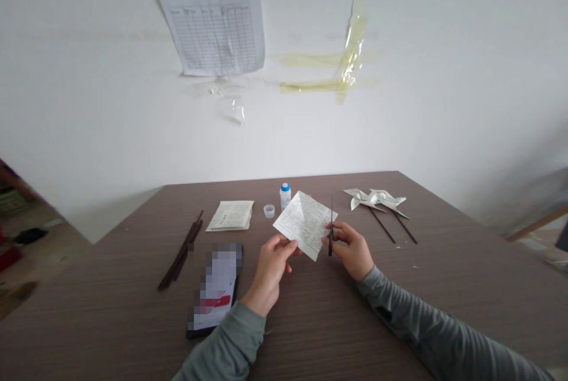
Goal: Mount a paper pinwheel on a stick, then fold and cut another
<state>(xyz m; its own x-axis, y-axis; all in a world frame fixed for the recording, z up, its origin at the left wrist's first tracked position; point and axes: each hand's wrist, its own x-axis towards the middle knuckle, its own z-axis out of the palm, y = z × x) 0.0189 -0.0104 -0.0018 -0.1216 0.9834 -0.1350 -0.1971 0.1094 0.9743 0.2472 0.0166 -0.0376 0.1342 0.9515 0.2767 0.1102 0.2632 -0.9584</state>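
Note:
A square sheet of printed paper (304, 221) is pinched at its lower left edge by my left hand (273, 268), thumb on top. Creases show faintly across the sheet. My right hand (352, 251) grips a pair of dark scissors (331, 233) by the handles, blades pointing away from me, at the paper's right corner. Whether the blades touch the paper I cannot tell. Behind the sheet stands a small white bottle with a blue top (284, 194), partly covered by the paper.
Two paper pinwheels (377, 200) on dark sticks lie at the right. Left of the bottle are a small clear cup (268, 211) and a stack of printed paper (231, 216). Several dark sticks (183, 251) and a phone (216, 289) lie on the left. A wall (310, 138) rises behind the table.

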